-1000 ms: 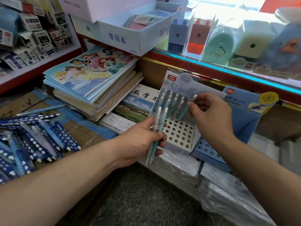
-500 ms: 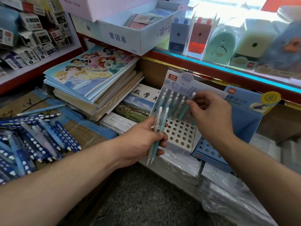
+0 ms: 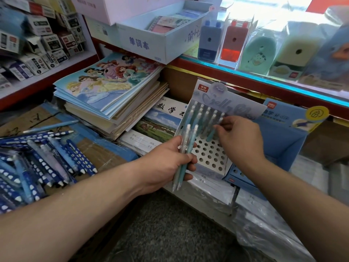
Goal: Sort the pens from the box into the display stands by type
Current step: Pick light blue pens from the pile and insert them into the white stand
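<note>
Gripping two teal pens (image 3: 179, 178) in curled fingers, the left hand (image 3: 166, 165) holds them tips-down just in front of the white display stand (image 3: 215, 157). The right hand (image 3: 239, 138) pinches the upper barrel of a third teal pen (image 3: 210, 136), whose lower end meets the stand's perforated top beside the rows of matching pens (image 3: 204, 114) standing at its back. A blue display stand (image 3: 283, 140) sits just beside on the right; well to the left, blue patterned pens (image 3: 37, 167) lie loose in the cardboard box (image 3: 94, 150), with a stack of notebooks (image 3: 113, 91) behind.
</note>
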`<state>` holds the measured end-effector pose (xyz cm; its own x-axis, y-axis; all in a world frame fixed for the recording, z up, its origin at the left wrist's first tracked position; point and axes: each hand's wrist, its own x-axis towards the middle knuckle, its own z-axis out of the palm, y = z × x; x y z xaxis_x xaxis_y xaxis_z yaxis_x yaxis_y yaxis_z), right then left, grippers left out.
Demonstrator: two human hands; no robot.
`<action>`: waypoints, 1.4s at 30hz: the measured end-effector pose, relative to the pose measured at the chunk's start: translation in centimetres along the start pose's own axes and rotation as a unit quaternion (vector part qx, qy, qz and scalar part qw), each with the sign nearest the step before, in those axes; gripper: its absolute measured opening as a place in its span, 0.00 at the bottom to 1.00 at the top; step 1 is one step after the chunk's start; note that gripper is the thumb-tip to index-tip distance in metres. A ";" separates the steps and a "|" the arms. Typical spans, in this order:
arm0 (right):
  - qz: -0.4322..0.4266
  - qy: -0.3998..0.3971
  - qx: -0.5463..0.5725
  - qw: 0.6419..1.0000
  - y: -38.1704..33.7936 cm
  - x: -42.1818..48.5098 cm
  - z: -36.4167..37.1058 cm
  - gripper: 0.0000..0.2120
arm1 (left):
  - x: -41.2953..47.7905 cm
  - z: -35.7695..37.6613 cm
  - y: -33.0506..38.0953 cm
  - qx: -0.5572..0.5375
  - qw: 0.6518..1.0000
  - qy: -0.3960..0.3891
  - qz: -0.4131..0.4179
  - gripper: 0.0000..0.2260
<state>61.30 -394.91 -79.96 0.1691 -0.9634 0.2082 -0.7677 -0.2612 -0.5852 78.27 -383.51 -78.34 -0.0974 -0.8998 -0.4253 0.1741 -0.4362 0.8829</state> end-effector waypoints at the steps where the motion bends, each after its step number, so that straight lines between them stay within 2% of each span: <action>1: 0.003 -0.004 -0.025 1.000 0.0 0.1 0.1 0.09 | 0.0 0.0 0.0 0.002 1.000 0.001 -0.001 0.18; 7: 0.021 -0.046 -0.078 0.996 0.3 -0.3 1.2 0.12 | -0.1 0.1 0.0 0.010 1.000 0.003 -0.005 0.17; 13: 0.027 -0.056 0.008 0.998 -0.2 -0.4 0.0 0.14 | -0.2 0.3 0.1 0.014 1.000 0.008 -0.006 0.17; 15: 0.034 -0.080 0.072 0.994 -1.0 -0.8 -0.7 0.13 | -0.3 0.4 0.1 0.013 1.000 0.004 -0.004 0.17; 17: 0.072 -0.137 0.212 0.965 -1.9 -1.4 -1.6 0.10 | -0.3 0.4 0.0 0.012 1.000 0.000 0.001 0.16; 19: 0.107 -0.196 0.338 0.914 -2.7 -2.2 -2.4 0.08 | -0.2 0.6 0.0 0.009 1.000 -0.007 0.004 0.14; 20: 0.108 -0.214 0.358 0.902 -2.8 -2.6 -2.7 0.08 | -0.2 0.7 -0.1 0.006 1.000 -0.012 0.004 0.14; 22: 0.106 -0.226 0.345 0.905 -2.7 -3.1 -2.9 0.09 | -0.3 0.9 -0.1 0.002 1.000 -0.026 0.001 0.15; 25: 0.134 -0.204 0.335 0.910 -1.9 -3.0 -3.7 0.09 | -0.3 1.2 -0.4 0.016 1.000 -0.022 -0.008 0.15; 27: 0.147 -0.150 0.340 0.916 -1.2 -2.3 -4.8 0.08 | 0.0 1.0 -0.5 0.036 0.999 0.016 -0.009 0.13; 30: 0.100 -0.030 0.268 0.958 0.0 -1.2 -6.0 0.06 | 0.4 0.3 -0.5 0.045 0.997 0.063 -0.008 0.12; 32: 0.072 0.012 0.223 0.972 0.5 -0.9 -5.8 0.06 | 0.6 0.2 -0.5 0.031 0.997 0.066 -0.010 0.12; 36: 0.042 0.039 0.171 0.984 0.4 -0.8 -4.7 0.09 | 0.5 0.7 -0.5 0.024 0.998 0.052 -0.015 0.12; 42: 0.026 0.047 0.155 0.986 0.2 -0.8 -4.4 0.11 | 0.4 0.7 -0.6 0.037 0.998 0.040 -0.021 0.13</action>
<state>58.26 -393.90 -76.80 0.0650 -0.9698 0.2349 -0.5454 -0.2317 -0.8055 77.41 -383.59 -78.94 -0.0249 -0.8798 -0.4747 0.0974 -0.4747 0.8747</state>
